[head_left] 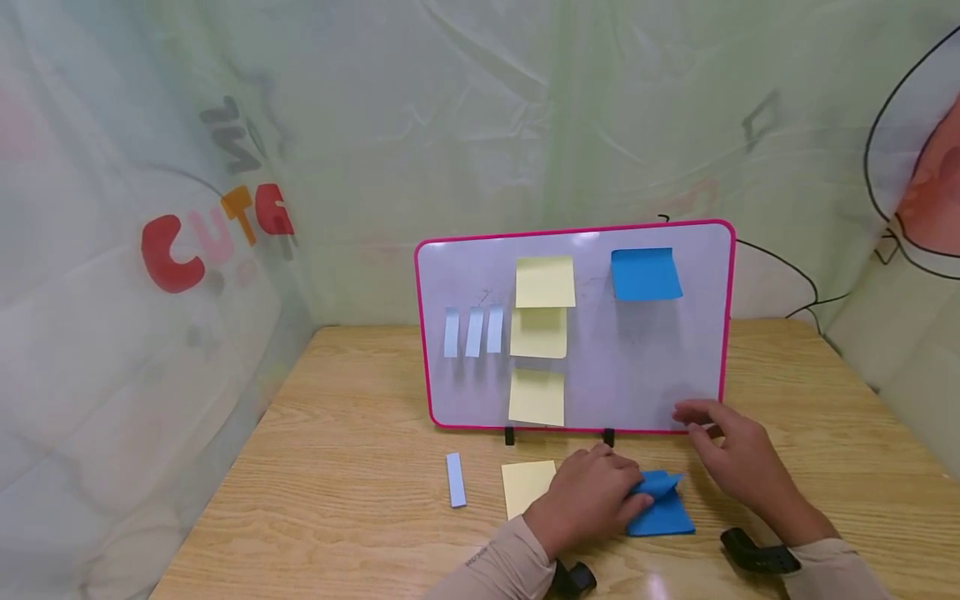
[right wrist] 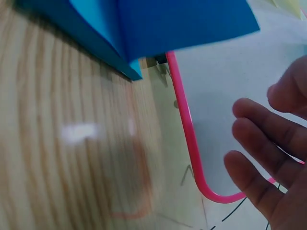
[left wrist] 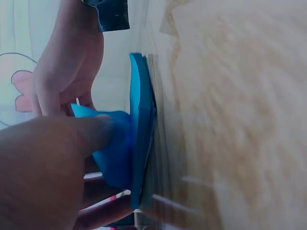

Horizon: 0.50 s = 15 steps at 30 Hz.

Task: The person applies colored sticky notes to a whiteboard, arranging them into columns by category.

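A blue sticky note pad (head_left: 663,523) lies on the wooden table in front of a whiteboard. My left hand (head_left: 588,502) pinches its top sheet (left wrist: 115,160) between thumb and fingers. That sheet bends up from the pad (left wrist: 142,120), still joined along one edge. The right wrist view shows the raised sheet (right wrist: 187,24) standing off the pad. Holding nothing, my right hand (head_left: 742,457) is by the board's lower right corner, fingers loosely bent. A yellow sticky note pad (head_left: 527,486) sits partly hidden behind my left hand.
The pink-framed whiteboard (head_left: 637,358) stands on black feet (head_left: 608,437). On it are a blue note (head_left: 647,275), three yellow notes (head_left: 544,282) in a column and three pale blue strips (head_left: 473,332). Another pale blue strip (head_left: 456,481) lies on the table (head_left: 337,467).
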Each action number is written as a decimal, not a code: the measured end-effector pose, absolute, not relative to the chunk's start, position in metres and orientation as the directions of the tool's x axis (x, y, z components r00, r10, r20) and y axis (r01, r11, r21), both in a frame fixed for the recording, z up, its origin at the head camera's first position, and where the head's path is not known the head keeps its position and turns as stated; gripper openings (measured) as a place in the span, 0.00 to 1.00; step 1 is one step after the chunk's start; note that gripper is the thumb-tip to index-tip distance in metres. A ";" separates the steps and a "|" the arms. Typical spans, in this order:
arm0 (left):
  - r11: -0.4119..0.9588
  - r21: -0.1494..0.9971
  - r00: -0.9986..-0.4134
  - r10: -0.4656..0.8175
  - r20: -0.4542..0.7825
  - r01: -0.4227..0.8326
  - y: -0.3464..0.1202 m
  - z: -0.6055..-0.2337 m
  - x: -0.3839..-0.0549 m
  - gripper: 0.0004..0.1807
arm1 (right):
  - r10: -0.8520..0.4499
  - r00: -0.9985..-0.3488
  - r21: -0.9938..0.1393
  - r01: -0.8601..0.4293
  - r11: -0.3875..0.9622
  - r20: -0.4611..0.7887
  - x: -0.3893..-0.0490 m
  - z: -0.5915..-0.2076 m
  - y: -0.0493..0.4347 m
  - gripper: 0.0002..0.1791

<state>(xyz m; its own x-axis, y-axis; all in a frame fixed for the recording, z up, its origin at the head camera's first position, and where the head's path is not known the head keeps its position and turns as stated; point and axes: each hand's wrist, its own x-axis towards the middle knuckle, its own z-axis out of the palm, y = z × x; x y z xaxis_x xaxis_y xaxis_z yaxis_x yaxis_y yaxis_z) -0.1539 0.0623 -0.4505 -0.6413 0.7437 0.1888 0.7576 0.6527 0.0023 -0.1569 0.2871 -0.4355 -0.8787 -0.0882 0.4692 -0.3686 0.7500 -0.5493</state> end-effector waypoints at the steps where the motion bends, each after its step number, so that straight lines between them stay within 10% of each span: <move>1: 0.659 -0.001 -0.644 0.736 0.206 0.753 0.062 -0.452 -0.155 0.18 | -0.096 -0.883 -0.549 -0.367 0.751 0.459 -0.157 -0.435 0.287 0.12; 15: 0.692 -0.027 -0.640 0.682 0.355 0.722 0.061 -0.454 -0.162 0.13 | -0.195 -0.956 -0.567 -0.288 0.772 0.219 -0.152 -0.431 0.292 0.11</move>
